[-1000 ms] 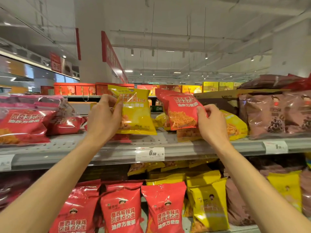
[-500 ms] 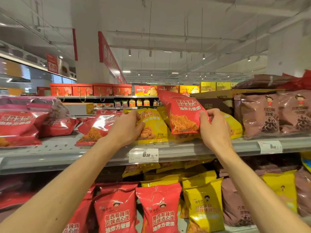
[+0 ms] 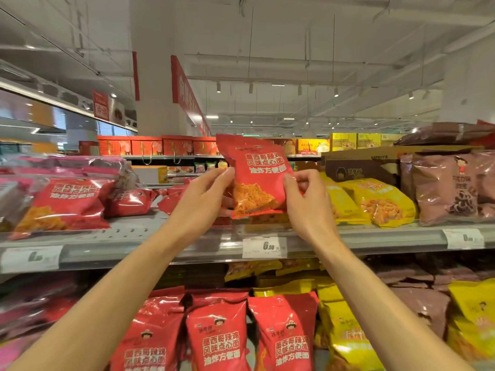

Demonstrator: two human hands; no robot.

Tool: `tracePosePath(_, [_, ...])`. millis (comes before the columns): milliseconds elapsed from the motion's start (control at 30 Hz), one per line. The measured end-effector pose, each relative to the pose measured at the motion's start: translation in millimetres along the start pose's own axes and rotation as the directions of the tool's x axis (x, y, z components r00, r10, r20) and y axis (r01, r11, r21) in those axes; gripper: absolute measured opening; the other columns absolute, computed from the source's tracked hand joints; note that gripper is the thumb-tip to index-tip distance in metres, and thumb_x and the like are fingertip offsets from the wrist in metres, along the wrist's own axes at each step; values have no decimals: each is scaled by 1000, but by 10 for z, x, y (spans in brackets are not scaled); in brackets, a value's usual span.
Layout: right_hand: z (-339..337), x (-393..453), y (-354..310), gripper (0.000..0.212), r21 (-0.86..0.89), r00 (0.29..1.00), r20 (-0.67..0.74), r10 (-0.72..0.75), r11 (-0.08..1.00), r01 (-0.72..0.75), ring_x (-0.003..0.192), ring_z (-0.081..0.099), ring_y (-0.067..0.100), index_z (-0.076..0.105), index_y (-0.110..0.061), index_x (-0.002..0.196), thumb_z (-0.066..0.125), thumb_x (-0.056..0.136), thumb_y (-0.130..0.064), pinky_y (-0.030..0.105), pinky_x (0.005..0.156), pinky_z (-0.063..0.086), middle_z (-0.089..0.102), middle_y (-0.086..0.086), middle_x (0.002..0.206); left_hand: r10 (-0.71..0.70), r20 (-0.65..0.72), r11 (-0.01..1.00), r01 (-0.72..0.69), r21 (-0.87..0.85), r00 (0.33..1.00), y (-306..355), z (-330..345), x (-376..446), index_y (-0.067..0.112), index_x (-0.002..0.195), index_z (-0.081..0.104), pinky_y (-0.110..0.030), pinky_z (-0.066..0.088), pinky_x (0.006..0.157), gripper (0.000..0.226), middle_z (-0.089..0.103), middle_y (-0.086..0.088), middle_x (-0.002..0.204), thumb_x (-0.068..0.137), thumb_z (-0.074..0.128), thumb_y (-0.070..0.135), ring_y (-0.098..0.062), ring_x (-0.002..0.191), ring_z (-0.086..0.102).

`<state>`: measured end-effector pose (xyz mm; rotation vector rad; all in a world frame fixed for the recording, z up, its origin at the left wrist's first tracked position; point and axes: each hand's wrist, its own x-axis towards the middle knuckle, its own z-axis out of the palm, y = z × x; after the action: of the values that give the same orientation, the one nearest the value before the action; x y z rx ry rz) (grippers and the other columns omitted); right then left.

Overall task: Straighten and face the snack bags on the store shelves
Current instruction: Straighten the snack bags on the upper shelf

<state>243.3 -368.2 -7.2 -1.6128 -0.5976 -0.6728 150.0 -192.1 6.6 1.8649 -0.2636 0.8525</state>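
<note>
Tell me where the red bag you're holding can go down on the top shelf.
Bare top shelf lies between the flat red bags at left and the left hand. Rightward, yellow bags and brown bags crowd it.

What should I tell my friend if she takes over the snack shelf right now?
Left hand and right hand both pinch one red bag, held upright and label-forward above the top shelf.
On that shelf, red bags lie flat to the left and yellow bags lean to the right.
Done: the held bag faces front.
Left: set it down, probably with the reds, then stand up the flat ones.
</note>
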Motion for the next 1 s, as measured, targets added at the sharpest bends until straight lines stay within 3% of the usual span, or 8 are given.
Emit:
tracePosePath(133, [351,-145,-214,18,111,991,137,0,994,-15,88,68,5,56,-26,109,56,103,-43,22,69,51,69,-8,100,10,-122,999,-4,49,992,-41,-347,-112,47,125,57,-7,52,61,36,70,25,107,92,62,61,15,91,65])
tracePosePath(267, [660,-263,-383,18,143,954,293,-55,990,13,89,67,-2,60,-30,105,62,99,-46,14,72,51,71,-12,100,5,-261,993,25,111,965,-150,-715,-191,37,128,56,-13,56,62,42,63,22,110,90,74,42,11,80,68])
tracePosePath(367, [770,-311,-398,22,-2,917,382,-117,992,127,94,63,-9,60,-36,112,57,99,-53,12,75,51,67,-21,104,-27,-318,988,75,138,948,-252,-1095,-246,34,127,61,-13,56,62,37,65,18,110,92,73,39,7,82,71])
tracePosePath(467, [839,-316,-353,28,-236,883,403,-240,905,354,110,59,5,64,-28,123,53,103,-45,33,97,52,64,-11,120,-18,-383,970,109,219,924,-369,-1462,-278,29,126,61,-10,53,54,33,67,13,105,95,71,35,9,76,70])
tracePosePath(600, [983,-340,-352,44,-425,766,601,-227,722,547,154,23,21,51,-29,148,38,109,-44,46,125,23,34,-1,165,0,-467,915,188,356,884,-493,-1745,-260,18,128,65,-36,63,66,36,72,-2,113,97,69,35,-15,85,74])
tracePosePath(700, [1077,-344,-373,52,-460,721,676,-149,679,572,158,13,20,36,-32,158,25,110,-50,47,127,17,24,-4,169,63,-482,872,187,453,874,-528,-1811,-252,12,128,65,-37,62,72,35,70,-2,112,99,66,32,-20,92,71])
tracePosePath(867, [967,-304,-355,52,-458,737,662,-138,704,543,156,19,17,43,-31,154,30,108,-52,40,126,17,34,-6,165,96,-534,837,222,499,840,-535,-1804,-205,8,124,60,-44,57,87,34,68,-8,110,101,62,32,-23,98,67])
tracePosePath(1000, [946,-312,-304,51,-445,744,651,-152,718,535,155,23,14,43,-33,154,31,108,-52,39,127,20,35,-9,164,17,-391,677,277,681,920,-558,-1679,-201,7,125,57,-39,50,87,40,65,-8,113,99,66,36,-21,98,59])
